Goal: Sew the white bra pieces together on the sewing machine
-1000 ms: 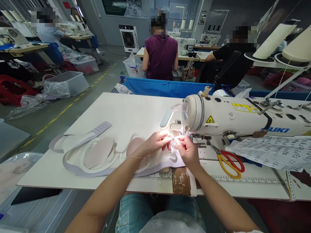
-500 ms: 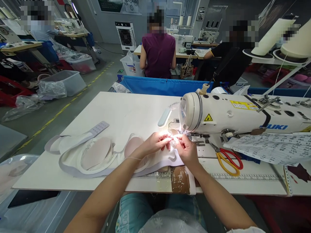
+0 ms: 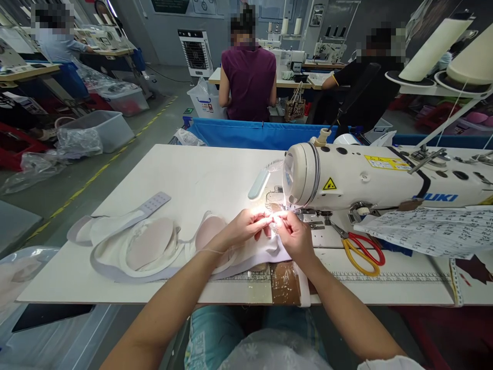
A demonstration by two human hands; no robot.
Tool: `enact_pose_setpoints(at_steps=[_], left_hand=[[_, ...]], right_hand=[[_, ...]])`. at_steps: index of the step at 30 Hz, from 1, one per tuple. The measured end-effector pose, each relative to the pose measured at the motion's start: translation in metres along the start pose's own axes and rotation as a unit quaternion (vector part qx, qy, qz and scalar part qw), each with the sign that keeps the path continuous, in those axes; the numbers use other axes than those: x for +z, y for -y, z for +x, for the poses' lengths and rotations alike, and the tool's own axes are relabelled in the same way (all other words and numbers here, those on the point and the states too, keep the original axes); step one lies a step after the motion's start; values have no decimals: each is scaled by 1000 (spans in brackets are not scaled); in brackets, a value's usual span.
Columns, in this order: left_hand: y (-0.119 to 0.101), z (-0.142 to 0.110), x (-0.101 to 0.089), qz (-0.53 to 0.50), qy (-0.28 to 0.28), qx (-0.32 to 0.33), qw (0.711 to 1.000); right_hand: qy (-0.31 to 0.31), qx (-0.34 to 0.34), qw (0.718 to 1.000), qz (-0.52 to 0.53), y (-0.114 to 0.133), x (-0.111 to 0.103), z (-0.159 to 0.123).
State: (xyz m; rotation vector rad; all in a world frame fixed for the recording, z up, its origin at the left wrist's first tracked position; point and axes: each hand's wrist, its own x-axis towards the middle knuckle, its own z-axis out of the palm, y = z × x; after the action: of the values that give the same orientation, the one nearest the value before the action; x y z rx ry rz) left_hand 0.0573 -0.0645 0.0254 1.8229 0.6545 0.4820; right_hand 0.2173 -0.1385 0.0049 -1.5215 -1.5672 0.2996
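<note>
A white bra (image 3: pixel 150 244) with pale beige cups stretches across the sewing table, its hook-and-eye band at the far left. Its right end runs under both my hands. Beside the needle of a white sewing machine (image 3: pixel 346 177), my left hand (image 3: pixel 250 226) pinches the bra's edge. My right hand (image 3: pixel 295 234) is closed in a pinch on the same edge, fingertips nearly meeting the left ones. Bright lamp light washes out the fabric between the fingertips. Scissors (image 3: pixel 362 252) with red and yellow handles lie right of my right hand.
Printed paper (image 3: pixel 419 231) hangs over the machine's right side. Large thread cones (image 3: pixel 435 49) stand at upper right. A ruler strip (image 3: pixel 385 279) follows the table's front edge. Plastic bins (image 3: pixel 103 128) stand on the floor at left. Several people sit at other machines beyond a blue cloth (image 3: pixel 250 132).
The whole view has shifted slightly. Both hands stay by the needle, with their fingertips a little closer together. The bra lies as before.
</note>
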Motion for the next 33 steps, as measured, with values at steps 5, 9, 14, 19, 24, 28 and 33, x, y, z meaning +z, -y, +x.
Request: enact_pose_setpoints(at_steps=[5,9,14,19,24,28,33], left_hand=[[2,1,1,-21,12,-4,1000],[3,2,0,-21,13,-5,1000],[1,2,-1,-14,16,-5,1000],[-3,1,0,-7,14,-5,1000],[-6,0,0,-5,14,-11,1000],[-6,1,0,-10,14,-14,1000],[-2,1,0,-10,20,-17,1000]], right_hand=[[5,7,1000,-5,0,-1,1],[11,7,1000,0,1,-2,1],[19,14,1000,8,2,-3,1],[20,21,999,19,4,-4,2],[26,28,999,29,5,-4,2],[24,28,999,32,5,-5,2],[23,21,999,21,4,-5,2]])
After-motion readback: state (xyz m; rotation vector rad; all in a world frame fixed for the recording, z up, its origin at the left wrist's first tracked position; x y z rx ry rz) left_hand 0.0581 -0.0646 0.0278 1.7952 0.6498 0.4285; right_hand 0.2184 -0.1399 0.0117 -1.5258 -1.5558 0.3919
